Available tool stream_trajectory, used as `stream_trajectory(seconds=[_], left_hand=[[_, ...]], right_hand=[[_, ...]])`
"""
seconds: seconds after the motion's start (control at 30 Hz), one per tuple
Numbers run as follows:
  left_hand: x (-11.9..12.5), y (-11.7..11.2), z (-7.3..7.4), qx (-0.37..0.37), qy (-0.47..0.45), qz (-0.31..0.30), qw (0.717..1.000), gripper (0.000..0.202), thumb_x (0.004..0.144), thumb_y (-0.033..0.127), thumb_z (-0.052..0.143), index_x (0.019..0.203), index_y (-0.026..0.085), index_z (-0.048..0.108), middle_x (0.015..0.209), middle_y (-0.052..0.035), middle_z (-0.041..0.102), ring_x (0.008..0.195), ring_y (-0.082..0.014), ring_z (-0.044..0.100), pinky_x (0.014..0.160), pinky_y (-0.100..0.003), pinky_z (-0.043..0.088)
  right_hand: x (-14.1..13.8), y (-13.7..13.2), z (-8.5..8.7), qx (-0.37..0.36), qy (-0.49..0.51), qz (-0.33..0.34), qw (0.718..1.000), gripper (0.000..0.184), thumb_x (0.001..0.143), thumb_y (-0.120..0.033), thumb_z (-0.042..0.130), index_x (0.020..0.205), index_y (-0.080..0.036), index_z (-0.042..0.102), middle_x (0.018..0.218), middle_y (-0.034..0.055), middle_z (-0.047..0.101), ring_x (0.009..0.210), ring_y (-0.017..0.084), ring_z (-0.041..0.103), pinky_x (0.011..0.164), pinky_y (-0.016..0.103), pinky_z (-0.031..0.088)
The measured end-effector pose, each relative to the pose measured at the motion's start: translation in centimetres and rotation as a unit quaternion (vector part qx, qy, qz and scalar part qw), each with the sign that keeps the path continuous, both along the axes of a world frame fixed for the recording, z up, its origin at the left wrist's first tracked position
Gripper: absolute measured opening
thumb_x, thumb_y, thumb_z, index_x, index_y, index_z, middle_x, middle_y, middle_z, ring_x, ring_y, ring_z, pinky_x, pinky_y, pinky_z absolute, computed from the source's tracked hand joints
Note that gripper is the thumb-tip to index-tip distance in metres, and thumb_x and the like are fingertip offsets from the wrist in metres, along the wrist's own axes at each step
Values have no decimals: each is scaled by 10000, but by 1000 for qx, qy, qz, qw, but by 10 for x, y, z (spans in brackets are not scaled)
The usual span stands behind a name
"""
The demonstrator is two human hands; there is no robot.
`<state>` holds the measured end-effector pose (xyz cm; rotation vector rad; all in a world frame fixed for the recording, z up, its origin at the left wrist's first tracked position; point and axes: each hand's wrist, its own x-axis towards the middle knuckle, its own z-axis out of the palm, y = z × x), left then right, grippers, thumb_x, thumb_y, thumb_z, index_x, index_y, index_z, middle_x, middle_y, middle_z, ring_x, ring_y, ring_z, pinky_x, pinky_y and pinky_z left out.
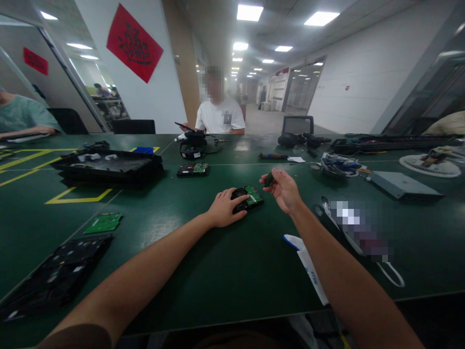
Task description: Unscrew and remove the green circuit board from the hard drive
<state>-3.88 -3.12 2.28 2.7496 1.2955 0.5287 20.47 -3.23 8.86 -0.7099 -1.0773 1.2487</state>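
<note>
A black hard drive (255, 195) with a green circuit board on its upper face lies on the green table (225, 271). My left hand (228, 207) grips it, the thumb at its near edge and the fingers stretched over its left part. Just right of the drive and a little above it is my right hand (283, 190). Its thumb and fingers pinch a small dark green piece (269, 179), whose kind I cannot make out. A second hard drive (192, 169) with a partly green underside lies farther back, apart from both hands.
At left are a loose green circuit board (104, 223), a black plastic housing (61, 271) and stacked black trays (109, 167). A white-and-blue strip (308, 269), a metal box (405, 185) and bundled cables (339, 165) lie right. A person (220, 116) sits opposite.
</note>
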Motion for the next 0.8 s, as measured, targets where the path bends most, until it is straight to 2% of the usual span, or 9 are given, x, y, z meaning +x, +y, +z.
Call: stream_trajectory(seconds=[0.1,0.2,0.33,0.43,0.57,0.7,0.8], left_hand=[[0,0,0,-3,-2,1,1000,640,949,595,597,1548,420,455,1597,-121,363,1452,-413,365,1133,-600,350],[0,0,0,-5,-2,1,1000,643,946,593,604,1547,421,455,1601,-118,360,1455,-414,360,1136,-601,348],[0,0,-1,-3,-1,2,1000,648,942,598,606,1547,421,457,1600,-120,354,1456,-411,360,1134,-601,351],[0,1,-2,-1,-2,0,1000,644,946,597,600,1547,415,459,1597,-128,354,1455,-413,363,1131,-600,355],[0,2,-2,-1,0,0,1000,644,944,591,606,1547,416,459,1599,-122,362,1455,-416,360,1131,-603,353],[-1,2,-3,-1,-1,-1,1000,650,942,598,607,1549,420,455,1599,-118,362,1459,-414,357,1134,-600,349],[0,2,-3,-2,-3,2,1000,649,941,599,608,1547,427,455,1593,-120,367,1456,-417,360,1132,-605,347]], right_hand=[[2,0,1,-8,-1,10,1000,368,881,-583,703,1019,-242,712,926,34,752,864,182,724,624,261,588],[3,0,2,6,-24,-9,1000,356,861,-527,739,1083,-250,736,914,23,737,853,173,710,551,222,528],[0,-2,2,19,-40,-21,999,281,807,-465,818,934,-230,731,883,15,726,841,158,697,509,192,467],[-2,-2,1,18,-29,-10,999,306,803,-485,826,899,-233,683,956,21,750,860,171,717,540,210,510],[1,1,1,-7,-14,7,1000,395,880,-619,688,945,-229,681,935,54,765,874,202,735,667,296,604],[4,2,1,10,-22,8,1000,362,884,-561,699,1067,-249,721,907,24,738,857,184,712,642,278,593],[3,0,0,20,-44,2,999,327,859,-524,749,1043,-253,744,887,16,720,852,168,690,574,227,540]])
